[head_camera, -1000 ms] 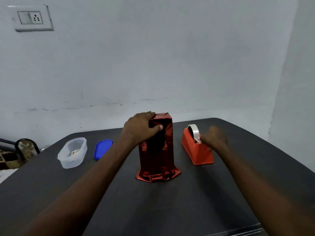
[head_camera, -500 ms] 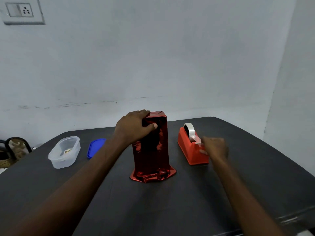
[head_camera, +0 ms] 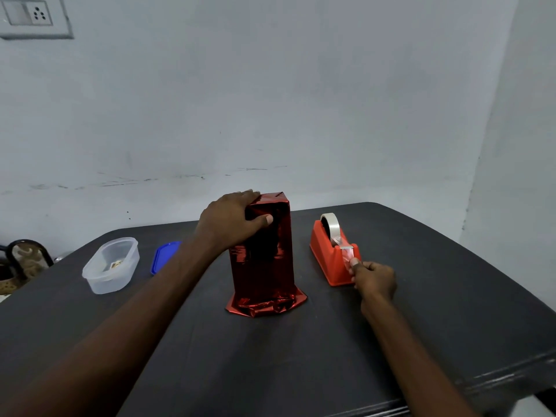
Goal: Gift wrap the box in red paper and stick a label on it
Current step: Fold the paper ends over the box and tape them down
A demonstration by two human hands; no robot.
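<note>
- Upright in the middle of the frame: box (head_camera: 266, 257) wrapped in shiny red paper, standing on end on the dark table (head_camera: 270, 356), loose paper crumpled and flared out round its foot.
- Clamped over the box's upper left corner: left hand (head_camera: 231, 219) — fingers draped across the top edge, thumb pressed flat against the near face, forearm running in from the lower left of the frame.
- Just right of the box, apart from it: orange tape dispenser (head_camera: 332, 255), roll of clear tape (head_camera: 331, 227) seated upright in its top.
- At the near end of the dispenser, right of centre: right hand (head_camera: 374, 278), fingers curled, thumb and forefinger pinching the free end of the tape strip (head_camera: 347, 254) drawn taut from the roll over the cutter.
- Right hand well clear of the box — lower than the box's top, level with its lower half, dispenser lying between the two.
- Left of centre on the table: clear plastic tub (head_camera: 111, 266) with a small item inside, too small to make out.
- Between tub and left forearm: blue lid (head_camera: 164, 255), lying flat, partly hidden by the arm.
- Upper left corner of the frame: wall socket plate (head_camera: 30, 16) on the pale wall.
</note>
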